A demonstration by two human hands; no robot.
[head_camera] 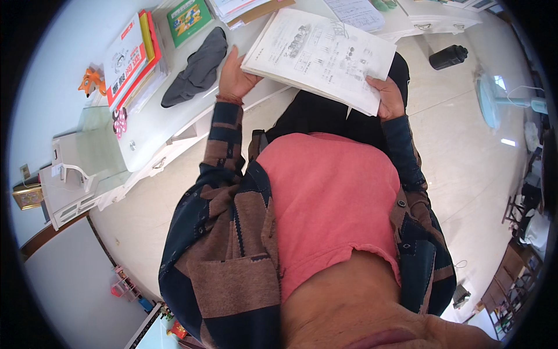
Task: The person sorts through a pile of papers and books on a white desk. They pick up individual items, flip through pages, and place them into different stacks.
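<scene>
A stack of printed sheets or an open workbook [318, 56] is held over my lap, tilted, at the near edge of the white desk. My right hand [390, 96] grips its lower right corner, with the thumb on top of the page. At the left end, my left hand [237, 76] touches the paper's edge; its thumb points up and its other fingers are partly hidden at the paper, so its hold is unclear. A dark grey cloth [198, 67] lies on the desk just left of my left hand.
On the desk [144, 152] stand upright books and folders [130, 61], a green book [189, 19], more papers [355, 13] and an orange fox figure [90, 82]. A black bottle [448, 57] and a light blue fan [488, 100] are at the right.
</scene>
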